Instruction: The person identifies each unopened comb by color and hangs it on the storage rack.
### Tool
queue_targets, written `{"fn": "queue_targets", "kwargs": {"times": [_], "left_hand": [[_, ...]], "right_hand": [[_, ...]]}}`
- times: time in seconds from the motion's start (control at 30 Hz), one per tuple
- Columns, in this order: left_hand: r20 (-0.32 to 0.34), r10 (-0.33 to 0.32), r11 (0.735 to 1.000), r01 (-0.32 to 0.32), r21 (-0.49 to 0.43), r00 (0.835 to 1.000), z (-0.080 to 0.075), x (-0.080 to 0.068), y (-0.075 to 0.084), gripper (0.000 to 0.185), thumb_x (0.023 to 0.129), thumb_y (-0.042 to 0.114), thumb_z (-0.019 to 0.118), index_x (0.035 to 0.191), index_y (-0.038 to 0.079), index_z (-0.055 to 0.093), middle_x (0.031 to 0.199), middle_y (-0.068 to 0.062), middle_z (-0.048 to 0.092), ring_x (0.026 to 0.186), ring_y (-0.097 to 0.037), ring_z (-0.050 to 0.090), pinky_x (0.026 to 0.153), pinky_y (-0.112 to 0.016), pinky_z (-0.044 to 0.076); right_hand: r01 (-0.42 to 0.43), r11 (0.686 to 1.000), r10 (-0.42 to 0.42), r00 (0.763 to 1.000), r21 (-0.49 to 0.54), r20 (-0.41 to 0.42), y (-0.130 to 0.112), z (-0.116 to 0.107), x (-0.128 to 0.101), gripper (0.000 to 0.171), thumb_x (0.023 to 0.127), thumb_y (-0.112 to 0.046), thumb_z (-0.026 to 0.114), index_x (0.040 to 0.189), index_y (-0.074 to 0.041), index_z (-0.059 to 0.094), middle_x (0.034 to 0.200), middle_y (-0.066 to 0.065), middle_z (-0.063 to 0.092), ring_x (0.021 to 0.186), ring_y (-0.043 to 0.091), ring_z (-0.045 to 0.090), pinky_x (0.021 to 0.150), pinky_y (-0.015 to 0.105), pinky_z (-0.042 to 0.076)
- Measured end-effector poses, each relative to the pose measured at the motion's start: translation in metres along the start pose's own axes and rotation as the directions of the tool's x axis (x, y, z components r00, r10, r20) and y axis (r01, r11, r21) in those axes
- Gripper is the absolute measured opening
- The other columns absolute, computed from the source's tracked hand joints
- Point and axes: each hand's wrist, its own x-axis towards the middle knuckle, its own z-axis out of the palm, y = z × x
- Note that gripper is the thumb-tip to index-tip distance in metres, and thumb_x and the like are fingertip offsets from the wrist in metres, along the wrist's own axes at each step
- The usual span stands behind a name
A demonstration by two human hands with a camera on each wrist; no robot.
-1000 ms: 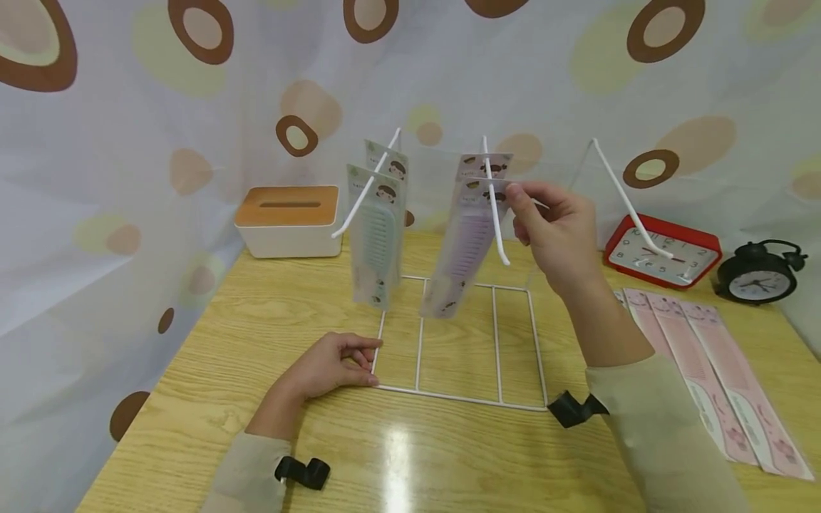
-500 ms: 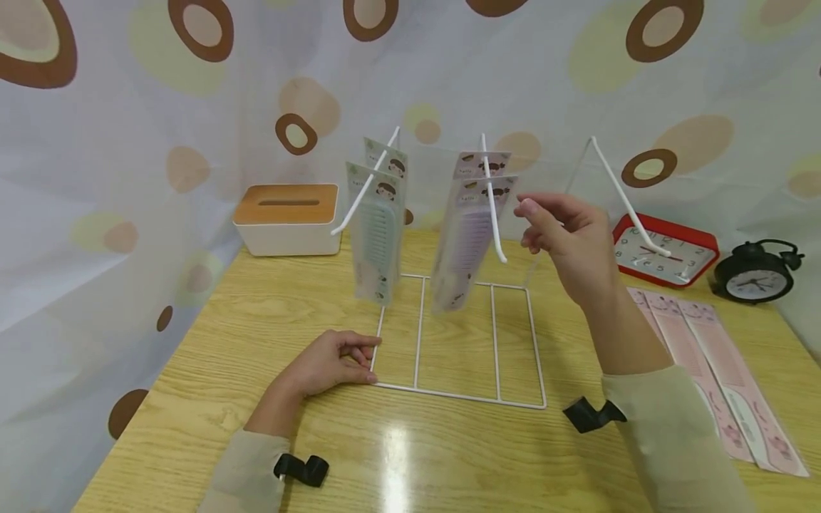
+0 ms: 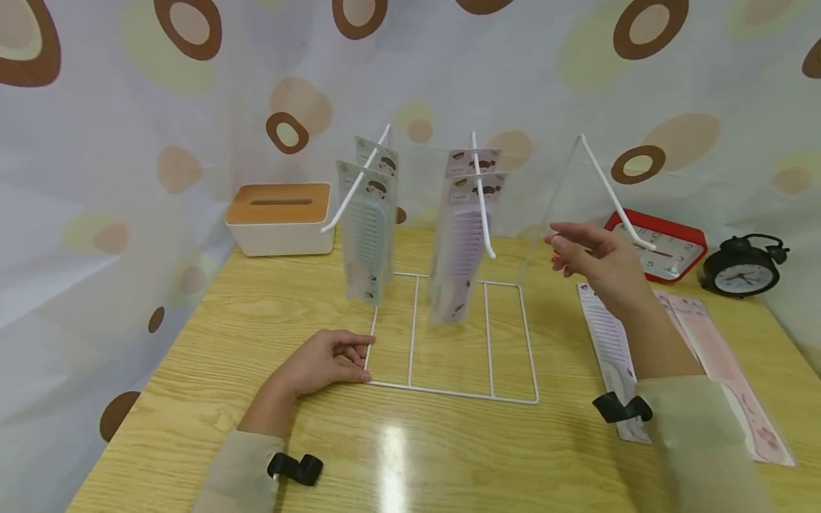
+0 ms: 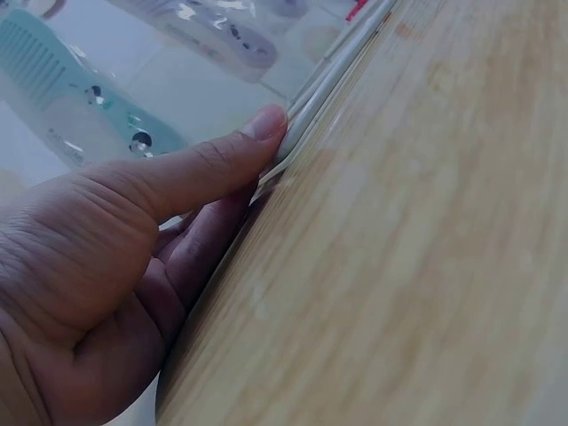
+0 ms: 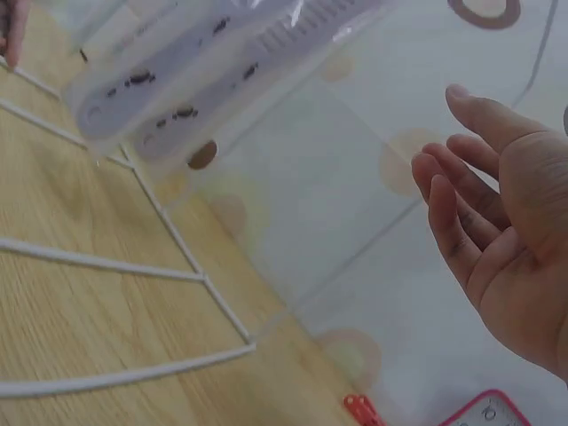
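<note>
The white wire display rack [image 3: 449,392] stands on the table with its hooks jutting forward. My left hand [image 3: 327,362] pinches the rack's front left corner; in the left wrist view the thumb lies along the wire. Packaged green combs [image 3: 368,235] hang from the left hook. On the middle hook hang packaged purple combs [image 3: 465,246], one in front of the other. My right hand [image 3: 599,267] is in the air below the right hook [image 3: 616,196], fingers loosely bent and holding nothing. The right wrist view shows that hand [image 5: 524,222] apart from the purple combs.
Flat on the table at right lie a packaged purple comb [image 3: 606,342] and packaged pink combs [image 3: 718,356], partly behind my right arm. Behind them stand a red clock [image 3: 686,249] and a black alarm clock [image 3: 744,274]. A tissue box [image 3: 282,221] sits back left.
My right hand has let go of the front purple comb package and moved right and down, away from it. That package now hangs straighter. The left hand has stayed on the rack's corner.
</note>
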Motion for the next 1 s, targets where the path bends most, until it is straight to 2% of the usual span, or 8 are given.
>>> {"fn": "queue_targets", "kwargs": {"times": [0.1, 0.2, 0.33, 0.43, 0.6, 0.73, 0.93, 1.0], "left_hand": [[0.001, -0.008, 1.0, 0.008, -0.011, 1.0, 0.001, -0.001, 0.001, 0.063, 0.08, 0.012, 0.085, 0.137, 0.001, 0.06, 0.102, -0.01, 0.063, 0.09, -0.019, 0.064, 0.079, -0.024, 0.058], [0.003, -0.009, 1.0, 0.009, -0.011, 1.0, 0.002, -0.001, 0.001, 0.063, 0.08, 0.012, 0.085, 0.137, 0.001, 0.06, 0.102, -0.01, 0.064, 0.09, -0.018, 0.063, 0.078, -0.023, 0.058], [0.001, -0.003, 1.0, 0.003, 0.007, 1.0, 0.0, 0.0, 0.001, 0.063, 0.08, 0.014, 0.085, 0.137, 0.002, 0.06, 0.103, -0.01, 0.064, 0.09, -0.019, 0.062, 0.076, -0.022, 0.057], [-0.002, -0.003, 1.0, 0.003, 0.013, 1.0, -0.001, 0.0, 0.001, 0.063, 0.08, 0.015, 0.085, 0.137, 0.004, 0.06, 0.103, -0.01, 0.064, 0.09, -0.019, 0.062, 0.076, -0.022, 0.056], [0.004, 0.006, 1.0, -0.006, 0.01, 1.0, 0.0, 0.0, 0.002, 0.062, 0.081, 0.015, 0.085, 0.137, 0.003, 0.06, 0.103, -0.01, 0.064, 0.089, -0.017, 0.064, 0.078, -0.024, 0.057], [0.002, 0.002, 1.0, -0.002, 0.008, 1.0, -0.001, 0.001, 0.002, 0.063, 0.08, 0.015, 0.085, 0.137, 0.003, 0.06, 0.102, -0.01, 0.064, 0.09, -0.018, 0.063, 0.079, -0.023, 0.057], [0.006, -0.006, 1.0, 0.006, -0.007, 1.0, -0.001, 0.001, 0.002, 0.062, 0.08, 0.014, 0.085, 0.137, 0.003, 0.06, 0.102, -0.01, 0.064, 0.09, -0.018, 0.064, 0.078, -0.023, 0.057], [0.008, -0.006, 1.0, 0.006, -0.007, 1.0, -0.001, 0.001, 0.002, 0.062, 0.08, 0.014, 0.085, 0.137, 0.002, 0.06, 0.102, -0.01, 0.064, 0.09, -0.018, 0.064, 0.079, -0.023, 0.057]], "right_hand": [[-0.07, 0.991, 0.068, 0.998, -0.115, -0.018, 0.017, -0.012, 0.001, 0.036, 0.098, -0.028, 0.065, 0.131, -0.013, 0.065, 0.104, -0.017, 0.072, 0.078, 0.008, 0.068, 0.066, 0.02, 0.056], [-0.136, 0.965, 0.131, 0.991, -0.226, -0.036, 0.033, -0.023, 0.0, 0.042, 0.098, -0.036, 0.064, 0.135, -0.017, 0.062, 0.103, -0.025, 0.069, 0.081, 0.005, 0.066, 0.063, 0.023, 0.055], [-0.18, 0.933, 0.178, 0.983, -0.313, -0.035, 0.051, -0.038, -0.001, 0.048, 0.097, -0.04, 0.065, 0.138, -0.017, 0.059, 0.101, -0.03, 0.065, 0.085, 0.003, 0.063, 0.062, 0.025, 0.053], [-0.212, 0.903, 0.217, 0.976, -0.373, -0.03, 0.065, -0.05, -0.002, 0.056, 0.094, -0.047, 0.066, 0.14, -0.016, 0.058, 0.103, -0.031, 0.062, 0.089, 0.003, 0.061, 0.069, 0.024, 0.054], [-0.232, 0.829, 0.276, 0.961, -0.508, 0.012, 0.086, -0.069, -0.008, 0.066, 0.089, -0.05, 0.072, 0.141, -0.013, 0.057, 0.122, -0.009, 0.066, 0.096, 0.004, 0.055, 0.072, 0.02, 0.049], [-0.211, 0.766, 0.328, 0.941, -0.606, 0.087, 0.097, -0.078, -0.011, 0.068, 0.087, -0.046, 0.077, 0.142, -0.012, 0.055, 0.132, 0.012, 0.062, 0.1, 0.017, 0.053, 0.071, 0.023, 0.047], [-0.232, 0.686, 0.419, 0.901, -0.69, 0.114, 0.112, -0.089, -0.01, 0.084, 0.081, -0.057, 0.077, 0.149, -0.017, 0.048, 0.118, 0.015, 0.054, 0.096, 0.029, 0.046, 0.071, 0.031, 0.041], [-0.245, 0.676, 0.432, 0.896, -0.695, 0.104, 0.115, -0.09, -0.01, 0.09, 0.079, -0.061, 0.076, 0.151, -0.018, 0.045, 0.114, 0.017, 0.05, 0.097, 0.03, 0.045, 0.072, 0.033, 0.04]]}}
